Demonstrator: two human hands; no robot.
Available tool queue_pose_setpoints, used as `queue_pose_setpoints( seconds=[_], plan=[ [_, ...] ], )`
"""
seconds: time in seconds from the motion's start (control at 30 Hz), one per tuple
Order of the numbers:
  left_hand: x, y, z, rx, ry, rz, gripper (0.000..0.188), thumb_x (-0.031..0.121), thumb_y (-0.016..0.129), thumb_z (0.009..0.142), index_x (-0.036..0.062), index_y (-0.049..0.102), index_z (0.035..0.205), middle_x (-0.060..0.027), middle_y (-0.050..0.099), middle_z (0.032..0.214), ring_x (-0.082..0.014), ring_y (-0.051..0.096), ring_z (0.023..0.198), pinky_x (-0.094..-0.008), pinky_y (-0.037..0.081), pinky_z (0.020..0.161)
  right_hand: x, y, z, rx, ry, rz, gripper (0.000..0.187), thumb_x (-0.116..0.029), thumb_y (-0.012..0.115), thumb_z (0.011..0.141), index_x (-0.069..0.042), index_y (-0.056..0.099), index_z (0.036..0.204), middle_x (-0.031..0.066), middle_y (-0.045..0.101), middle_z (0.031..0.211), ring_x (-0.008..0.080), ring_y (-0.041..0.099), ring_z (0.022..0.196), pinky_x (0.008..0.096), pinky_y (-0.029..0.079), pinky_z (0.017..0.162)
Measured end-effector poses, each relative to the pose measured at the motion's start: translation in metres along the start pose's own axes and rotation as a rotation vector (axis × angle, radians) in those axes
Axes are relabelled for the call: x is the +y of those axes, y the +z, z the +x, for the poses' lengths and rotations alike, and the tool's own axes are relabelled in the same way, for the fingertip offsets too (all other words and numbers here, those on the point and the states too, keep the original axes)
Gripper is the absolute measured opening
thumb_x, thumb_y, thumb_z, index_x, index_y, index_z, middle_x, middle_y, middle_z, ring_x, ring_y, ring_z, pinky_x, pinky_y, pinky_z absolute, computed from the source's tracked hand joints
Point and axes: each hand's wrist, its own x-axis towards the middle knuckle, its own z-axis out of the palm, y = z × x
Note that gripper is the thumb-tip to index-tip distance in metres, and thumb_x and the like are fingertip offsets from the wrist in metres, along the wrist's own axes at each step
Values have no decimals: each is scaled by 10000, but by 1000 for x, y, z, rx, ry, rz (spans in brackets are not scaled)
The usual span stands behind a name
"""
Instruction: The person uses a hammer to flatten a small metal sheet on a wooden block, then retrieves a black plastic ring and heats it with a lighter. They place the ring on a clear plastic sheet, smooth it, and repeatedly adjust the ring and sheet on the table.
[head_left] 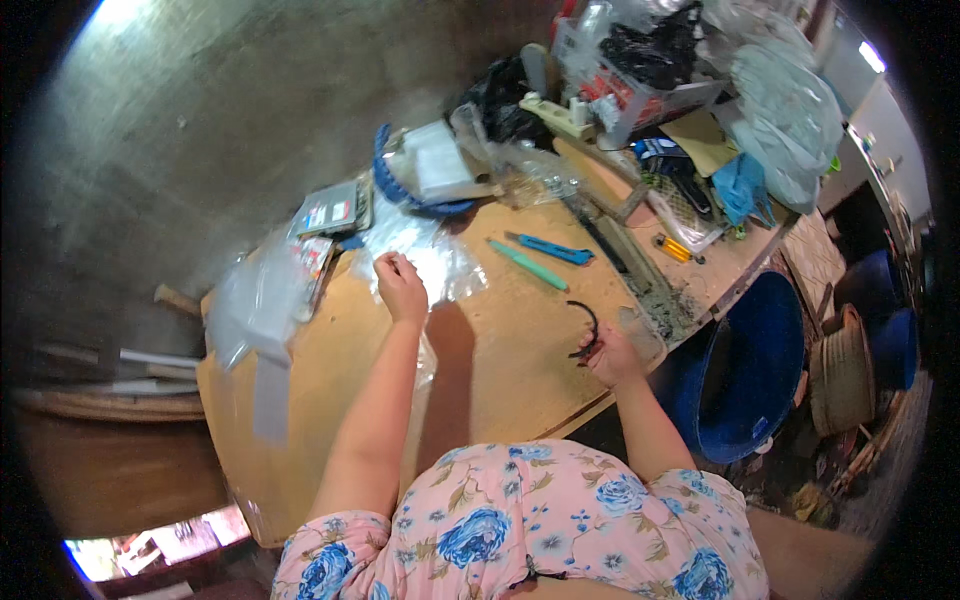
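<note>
My left hand (402, 288) is closed, its fingers pinched together over a crumpled clear plastic bag (455, 268). Whether the fingertips hold the plastic or something small is too blurred to make out. Toward the right edge of the table, my right hand (614, 358) is closed around a thin, black, C-shaped piece (592, 322), whose curved end sticks out to the left. Between and beyond my hands lie a light green, pen-like tool (528, 264) and a blue utility knife (552, 248).
The wooden table (510, 360) carries a translucent plastic bag (258, 305) at left and a grey box (332, 210). Behind are a blue-rimmed basket (384, 170) and a crate (640, 105) piled with bags. A yellow-handled tool (672, 247) lies right; a blue barrel (755, 360) stands beside the table.
</note>
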Motion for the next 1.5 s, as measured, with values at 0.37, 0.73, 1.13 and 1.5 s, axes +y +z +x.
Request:
queue_pose_setpoints(
  seconds=[0.37, 0.73, 1.13, 1.5],
  plan=[
    [-48, -264, -110, 370, -488, 180, 559, 17, 573, 763, 35, 322, 1262, -83, 546, 867, -171, 540, 723, -329, 437, 655, 8, -13, -1, -2, -44, -78, 280, -287, 433, 934, -53, 514, 1065, -15, 518, 823, 147, 517, 788, 293, 439, 714],
    [-32, -376, -153, -372, 209, 1217, 498, 205, 552, 789, 163, 435, 1271, -105, 305, 1387, -345, 204, 1302, -575, 160, 1015, 23, 9, -5, -6, -165, -144, 171, -240, 436, 931, -87, 509, 948, 14, 540, 810, 170, 519, 754, 314, 438, 693],
    [-35, -404, -168, -281, -221, 1282, 519, 353, 476, 850, 177, 387, 1329, -126, 203, 1443, -350, 124, 1333, -594, 134, 1006, 142, 180, -53, -130, -130, -570, 127, -203, 519, 897, -76, 529, 903, 31, 546, 743, 140, 537, 668, 272, 460, 643],
    [-45, -425, -167, -274, -200, 1253, 521, 370, 489, 841, 212, 395, 1327, -133, 206, 1437, -355, 137, 1321, -586, 139, 988, 278, 275, -69, -417, 36, -1254, 127, -145, 535, 881, -22, 558, 856, 32, 582, 735, 106, 538, 667, 245, 446, 630]
  ],
)
